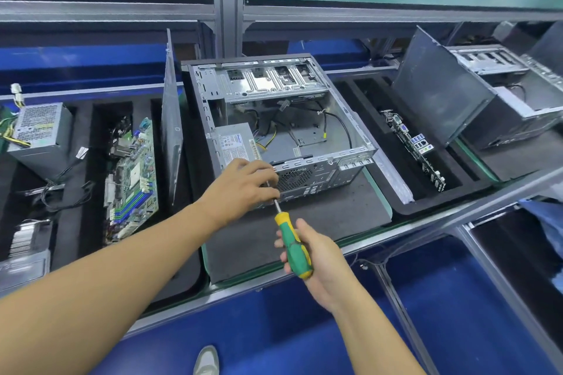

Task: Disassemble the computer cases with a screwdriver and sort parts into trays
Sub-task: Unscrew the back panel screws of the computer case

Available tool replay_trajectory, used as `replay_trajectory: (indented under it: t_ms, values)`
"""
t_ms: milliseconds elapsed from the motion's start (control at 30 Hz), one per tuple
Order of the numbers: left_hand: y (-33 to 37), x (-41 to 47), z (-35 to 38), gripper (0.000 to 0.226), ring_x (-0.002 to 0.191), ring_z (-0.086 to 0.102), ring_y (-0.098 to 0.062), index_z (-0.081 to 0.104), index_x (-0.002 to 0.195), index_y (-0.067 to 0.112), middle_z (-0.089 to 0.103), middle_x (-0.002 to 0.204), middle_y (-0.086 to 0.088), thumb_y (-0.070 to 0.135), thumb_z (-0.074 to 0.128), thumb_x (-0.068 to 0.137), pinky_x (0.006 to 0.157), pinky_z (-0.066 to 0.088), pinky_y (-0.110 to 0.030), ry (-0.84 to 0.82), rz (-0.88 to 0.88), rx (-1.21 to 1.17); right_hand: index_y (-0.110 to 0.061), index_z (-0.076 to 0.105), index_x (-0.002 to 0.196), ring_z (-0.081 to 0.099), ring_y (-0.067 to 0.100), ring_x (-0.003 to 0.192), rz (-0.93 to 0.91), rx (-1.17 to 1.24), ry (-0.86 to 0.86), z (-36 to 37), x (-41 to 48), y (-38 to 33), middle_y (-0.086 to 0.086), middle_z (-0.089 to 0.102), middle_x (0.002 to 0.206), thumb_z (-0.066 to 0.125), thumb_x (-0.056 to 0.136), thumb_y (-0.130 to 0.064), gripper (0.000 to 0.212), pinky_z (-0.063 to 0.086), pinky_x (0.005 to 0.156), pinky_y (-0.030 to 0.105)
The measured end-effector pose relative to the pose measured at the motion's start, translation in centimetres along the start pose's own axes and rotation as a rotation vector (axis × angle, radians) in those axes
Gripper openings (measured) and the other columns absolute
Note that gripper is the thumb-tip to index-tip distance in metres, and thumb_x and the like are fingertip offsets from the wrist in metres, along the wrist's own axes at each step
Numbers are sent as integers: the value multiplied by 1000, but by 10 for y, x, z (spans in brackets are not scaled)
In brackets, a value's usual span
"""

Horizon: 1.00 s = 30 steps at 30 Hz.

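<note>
Plainly, the screwdriver (293, 245) was gripped by curled fingers of the right hand (316, 256), its shaft pinched by the left hand (240, 189) at the near panel of the computer case (268, 79), mid-counter (320, 216); if tilted, the tip could be slipped, stripping a screw.

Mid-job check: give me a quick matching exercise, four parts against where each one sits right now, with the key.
Things
1. screwdriver
2. green motherboard
3. labelled power supply
4. dark board

Places
A. on edge in the right tray
B. inside the open case
C. gripped by the right hand
D. in a slot of the left tray

Pairs: 1-C, 2-D, 3-B, 4-A
</note>
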<state>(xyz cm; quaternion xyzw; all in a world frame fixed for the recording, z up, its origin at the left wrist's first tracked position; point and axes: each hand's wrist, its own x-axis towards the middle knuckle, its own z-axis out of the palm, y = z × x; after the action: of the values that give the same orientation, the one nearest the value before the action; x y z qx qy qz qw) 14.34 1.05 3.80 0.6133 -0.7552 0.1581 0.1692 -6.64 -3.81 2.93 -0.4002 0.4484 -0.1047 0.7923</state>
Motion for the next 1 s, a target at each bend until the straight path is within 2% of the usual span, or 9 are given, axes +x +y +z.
replay_trajectory:
  t_ms: [167, 267, 367, 467, 533, 600, 667, 833, 1000]
  values:
    - [1, -5, 6, 28, 98, 68, -30, 79, 90, 22, 69, 109, -9, 8, 56, 79, 78, 51, -46, 49, -99, -101, -2, 73, 109, 50, 14, 52, 207, 234, -169, -9, -11, 5, 10, 63, 78, 44, 105, -34, 44, 32, 34, 20]
    - [-9, -3, 9, 41, 112, 63, -31, 73, 112, 18, 56, 140, -10, 11, 84, 74, 85, 52, -49, -29, -278, -192, -5, 64, 104, 47, 12, 51, -2, 60, -32, -2, -9, 11, 8, 58, 77, 56, 102, -24, 20, 30, 35, 20]
    - [-25, -4, 12, 81, 128, 52, -19, 41, 147, 24, 38, 157, 4, 39, 81, 79, 100, 42, -40, -171, -465, -109, -13, 56, 97, 49, 12, 57, -203, -135, 162, 6, -9, 13, 4, 54, 82, 69, 92, -9, 15, 37, 41, 23]
    - [-27, -10, 14, 59, 140, 39, -10, 48, 143, 30, 38, 156, 11, 45, 68, 90, 106, 28, -33, -179, -427, -53, -16, 55, 102, 47, 11, 58, -200, -162, 200, 14, -12, 11, 6, 53, 90, 69, 92, -11, 19, 36, 41, 23]
    - [-22, -9, 14, 50, 137, 42, -9, 56, 136, 33, 42, 152, 14, 45, 68, 89, 107, 27, -34, -151, -475, -80, -14, 59, 104, 46, 11, 55, -55, -87, 163, 20, -16, 6, 6, 51, 91, 64, 98, -30, 18, 30, 40, 24]
    - [-19, -6, 14, 43, 132, 47, -10, 61, 129, 34, 47, 148, 14, 44, 70, 88, 106, 27, -36, -130, -515, -91, -5, 67, 102, 46, 12, 52, 82, 8, 119, 22, -16, 2, 7, 55, 83, 50, 103, -40, 39, 29, 41, 24]
    - [-18, -4, 15, 41, 128, 50, -12, 64, 126, 33, 51, 145, 13, 42, 72, 87, 105, 28, -37, -111, -543, -105, 1, 70, 96, 47, 12, 52, 92, 9, 86, 21, -16, -2, 9, 59, 78, 44, 106, -34, 45, 33, 44, 25]
    - [-16, -5, 15, 41, 127, 51, -11, 64, 125, 34, 50, 145, 14, 45, 72, 86, 104, 28, -37, -119, -557, -84, -9, 52, 96, 60, 15, 62, -65, -118, 141, 23, -14, 1, 8, 52, 93, 66, 97, -18, 16, 51, 51, 28]
    - [-16, -5, 14, 39, 129, 48, -9, 63, 126, 36, 49, 146, 17, 43, 70, 88, 105, 26, -35, -137, -575, -79, -9, 61, 103, 52, 12, 51, 67, -142, 122, 24, -10, -8, 8, 58, 89, 59, 98, -41, 32, 35, 41, 25]
